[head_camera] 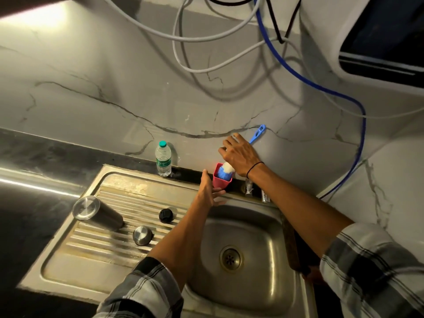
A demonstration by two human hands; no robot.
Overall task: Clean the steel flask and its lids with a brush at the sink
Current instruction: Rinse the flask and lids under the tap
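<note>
Sink (284, 228) basin nearest. Flask (97, 212) lies on its side on the drainboard w/ steel lid (142, 235) & black lid (165, 215) beside it. Left hand (210, 191) holds pink cup (220, 181), fingers curled round it. Right hand (241, 156) grips brush (257, 133), prob. fingers wrapped on handle; bristles in cup.

A flask (97, 212) was laid on its side on the draining board (91, 255), left of the sink basin (247, 249). Two lids (142, 235) (165, 215) were set to its right. Behind, a bottle (163, 159) stood by the wall, and a brush (226, 171) was placed in a cup (221, 181) to its right.
</note>
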